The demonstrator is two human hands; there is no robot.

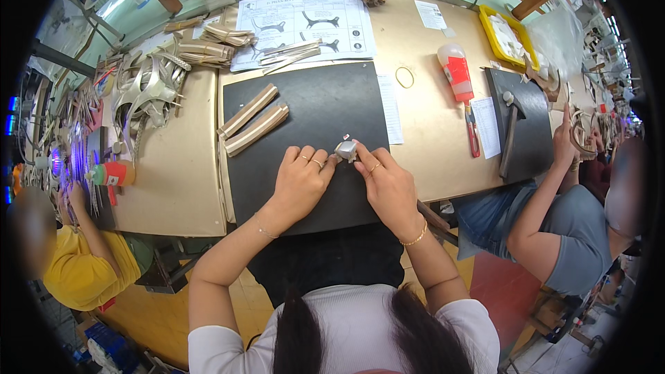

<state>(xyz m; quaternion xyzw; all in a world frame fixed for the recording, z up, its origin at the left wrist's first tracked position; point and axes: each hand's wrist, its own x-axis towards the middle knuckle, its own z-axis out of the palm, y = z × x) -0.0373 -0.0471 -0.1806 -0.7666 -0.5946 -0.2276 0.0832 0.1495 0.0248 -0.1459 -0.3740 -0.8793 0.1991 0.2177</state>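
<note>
A small grey folded piece (346, 149) sits between the fingertips of both hands over a black work mat (312, 107). My left hand (300, 181) pinches its left side, rings on two fingers. From the right, my right hand (388, 185) grips the same piece with thumb and forefinger. Two tan strap-like strips (253, 121) lie on the mat's upper left, apart from the hands.
A printed diagram sheet (305, 24) and piles of tan strips (208, 45) lie at the back. A glue bottle with a red label (455, 73) and a red-handled tool (472, 131) lie right. Another person's arm (547, 187) works at a second mat with a hammer (511, 131). A person in yellow (83, 263) sits left.
</note>
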